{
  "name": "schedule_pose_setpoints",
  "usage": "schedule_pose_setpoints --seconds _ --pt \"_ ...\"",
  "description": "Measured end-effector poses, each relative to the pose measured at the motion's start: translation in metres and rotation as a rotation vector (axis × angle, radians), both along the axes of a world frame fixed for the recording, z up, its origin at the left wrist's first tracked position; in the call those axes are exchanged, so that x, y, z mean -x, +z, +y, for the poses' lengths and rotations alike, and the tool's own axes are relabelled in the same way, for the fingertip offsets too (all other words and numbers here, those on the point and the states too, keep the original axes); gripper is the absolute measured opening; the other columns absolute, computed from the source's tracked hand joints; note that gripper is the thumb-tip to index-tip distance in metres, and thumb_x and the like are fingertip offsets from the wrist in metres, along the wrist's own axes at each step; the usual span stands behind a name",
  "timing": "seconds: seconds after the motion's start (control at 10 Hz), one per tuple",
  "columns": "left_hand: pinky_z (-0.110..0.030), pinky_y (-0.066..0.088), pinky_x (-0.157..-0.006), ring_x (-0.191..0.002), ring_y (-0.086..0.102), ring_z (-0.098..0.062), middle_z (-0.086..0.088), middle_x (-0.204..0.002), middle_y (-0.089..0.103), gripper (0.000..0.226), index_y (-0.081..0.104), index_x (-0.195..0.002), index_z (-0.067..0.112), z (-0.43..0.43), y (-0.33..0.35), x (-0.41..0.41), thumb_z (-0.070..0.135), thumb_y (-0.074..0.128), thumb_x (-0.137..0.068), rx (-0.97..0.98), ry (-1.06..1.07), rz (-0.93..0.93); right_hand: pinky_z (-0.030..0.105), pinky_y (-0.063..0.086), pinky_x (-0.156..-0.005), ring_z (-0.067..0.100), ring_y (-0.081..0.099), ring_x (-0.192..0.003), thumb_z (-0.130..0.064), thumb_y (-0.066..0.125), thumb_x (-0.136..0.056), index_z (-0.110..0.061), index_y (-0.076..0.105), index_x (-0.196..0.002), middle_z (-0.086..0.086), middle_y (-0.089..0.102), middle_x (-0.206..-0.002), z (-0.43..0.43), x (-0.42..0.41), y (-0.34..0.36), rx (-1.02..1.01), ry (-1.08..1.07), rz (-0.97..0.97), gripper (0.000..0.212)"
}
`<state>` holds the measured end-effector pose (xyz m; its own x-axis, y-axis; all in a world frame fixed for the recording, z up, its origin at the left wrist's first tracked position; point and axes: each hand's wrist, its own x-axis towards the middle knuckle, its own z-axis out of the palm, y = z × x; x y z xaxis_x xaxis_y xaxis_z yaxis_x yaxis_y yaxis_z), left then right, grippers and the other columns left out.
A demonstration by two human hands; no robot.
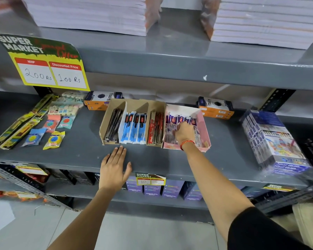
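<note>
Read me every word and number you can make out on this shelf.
"SUPER MARKET", "MRP", "200 Rs", "Discounted Price", "100 Rs": yellow price sign.
"SUPER MARKET", "10": small shelf tag.
"TRIO": orange box.
Purple packets under the right hand: too blurred.

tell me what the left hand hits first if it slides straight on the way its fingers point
Most likely the front of the brown cardboard box, near the divider between its dark pens and blue pen packs. The left hand lies flat on the shelf, fingertips seemingly just short of it.
</note>
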<state>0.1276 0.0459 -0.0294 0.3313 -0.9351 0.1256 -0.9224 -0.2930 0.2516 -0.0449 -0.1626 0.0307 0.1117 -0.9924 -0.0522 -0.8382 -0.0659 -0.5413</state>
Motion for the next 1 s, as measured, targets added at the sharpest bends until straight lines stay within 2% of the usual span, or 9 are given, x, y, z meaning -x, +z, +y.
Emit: schedule_pose_setpoints --seconds 0.1,0.2,0.3,0.4,0.6,0.7,0.8,0.9,1.0 --pt "-0.047 0.040 -0.099 -0.125 0.049 -0.029 -0.015 -0.133 0.055 0.060 0.054 -0.127 0.004 0.000 0.000 0.000 0.042 0.030 -0.086 0.002 0.001 -0.001 0.045 0.056 -0.089 0.036 0.061 -0.107 -0.004 0.056 -0.089 -0.003 0.067 -0.104 0.020 0.068 -0.106 -0.001 0.004 -0.004 0.105 0.076 0.102 0.020" --pt "-0.047 0.040 -0.099 -0.124 0.050 -0.029 -0.015 -0.132 0.056 0.059 0.054 -0.126 0.004 -0.001 0.000 0.000 0.041 0.031 -0.086 -0.004 0.004 0.000 0.051 0.039 -0.108 0.037 0.040 -0.131 -0.009 0.050 -0.092 -0.005 0.057 -0.123 0.018 0.053 -0.133 -0.002 0.006 -0.009 0.084 0.122 0.204 0.032" --pt "-0.047 0.040 -0.099 -0.123 0.050 -0.029 -0.015 -0.131 0.056 0.059 0.054 -0.126 0.004 0.000 -0.001 0.000 0.041 0.032 -0.086 -0.002 0.003 -0.004 0.053 0.016 -0.120 0.035 0.009 -0.147 -0.027 0.037 -0.099 -0.008 0.029 -0.146 0.016 0.017 -0.158 -0.003 0.009 -0.014 -0.102 0.170 0.280 0.051" --pt "-0.047 0.040 -0.099 -0.123 0.050 -0.029 -0.015 -0.131 0.056 0.059 0.054 -0.126 0.004 -0.001 0.000 -0.001 0.040 0.032 -0.086 0.002 0.005 -0.007 0.053 0.010 -0.121 0.034 -0.002 -0.148 -0.034 0.028 -0.101 -0.010 0.011 -0.151 0.015 -0.001 -0.161 -0.007 0.010 -0.015 -0.198 0.231 0.351 0.058" --pt "-0.046 0.039 -0.100 -0.125 0.049 -0.028 -0.014 -0.133 0.055 0.058 0.054 -0.127 0.005 -0.001 -0.001 0.000 0.040 0.032 -0.086 0.007 0.008 -0.014 0.051 0.005 -0.122 0.031 -0.006 -0.148 -0.040 0.025 -0.101 -0.013 0.004 -0.152 0.013 -0.008 -0.161 -0.013 0.017 -0.011 -0.248 0.299 0.407 0.062" --pt "-0.046 0.038 -0.100 -0.125 0.048 -0.028 -0.014 -0.133 0.054 0.059 0.053 -0.127 0.004 -0.001 -0.003 0.000 0.040 0.031 -0.086 0.015 0.001 -0.018 0.049 0.006 -0.122 0.031 -0.003 -0.149 -0.039 0.026 -0.101 -0.010 0.008 -0.152 0.014 -0.002 -0.161 -0.010 0.020 -0.010 -0.208 0.278 0.353 0.061" --pt "-0.046 0.037 -0.101 -0.127 0.047 -0.028 -0.014 -0.135 0.053 0.060 0.052 -0.128 0.004 0.000 -0.003 0.000 0.041 0.030 -0.086 0.017 0.001 -0.011 0.049 0.024 -0.118 0.032 0.020 -0.145 -0.028 0.033 -0.100 -0.001 0.034 -0.141 0.018 0.028 -0.153 -0.001 0.024 -0.003 -0.024 0.218 0.244 0.049" --pt "-0.046 0.035 -0.103 -0.129 0.043 -0.027 -0.014 -0.137 0.051 0.061 0.050 -0.130 0.004 0.001 -0.005 -0.001 0.042 0.028 -0.087 0.034 -0.014 -0.013 0.046 0.048 -0.099 0.034 0.052 -0.119 -0.017 0.041 -0.096 0.001 0.060 -0.111 0.020 0.059 -0.120 0.009 0.032 0.006 0.166 0.204 0.158 0.030" --pt "-0.047 0.031 -0.105 -0.133 0.038 -0.027 -0.015 -0.141 0.046 0.063 0.047 -0.132 0.003 -0.002 -0.006 -0.003 0.044 0.026 -0.088 0.045 -0.017 0.015 0.044 0.057 -0.080 0.036 0.065 -0.093 -0.010 0.048 -0.092 0.000 0.067 -0.100 0.020 0.067 -0.103 0.017 0.037 0.012 0.247 0.223 0.072 0.023"
